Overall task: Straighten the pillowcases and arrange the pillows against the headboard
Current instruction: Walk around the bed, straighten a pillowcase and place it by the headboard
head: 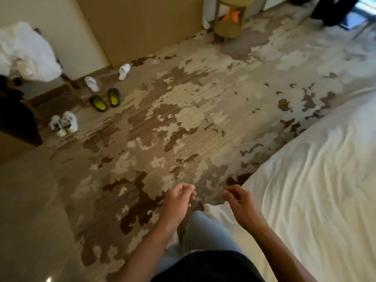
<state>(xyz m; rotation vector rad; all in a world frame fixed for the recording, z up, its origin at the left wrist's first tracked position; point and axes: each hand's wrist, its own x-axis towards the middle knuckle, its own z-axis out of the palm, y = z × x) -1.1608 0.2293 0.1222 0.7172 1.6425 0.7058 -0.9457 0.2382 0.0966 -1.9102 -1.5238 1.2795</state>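
head view, looking down past black shirt and pale blue jeans [205,231] at patterned brown-and-cream carpet [183,110]. left hand [178,200] held out low over the carpet, fingers loosely curled, grip released, holding nothing. right hand [239,201] just beside it, apart from it, fingers likewise curled and grip released, hovering near the corner of the bed [317,180]. bed to the right, covered in a wrinkled white sheet, no pillow visible on the part shown. heap of white bedding [26,53] far left on a wooden stand, well apart from both hands; cannot tell whether pillows or pillowcases. along the wall: white slippers [91,83], dark shoes with yellow insoles [105,99], white sneakers [64,123]. round gold side stand [230,19] at top.
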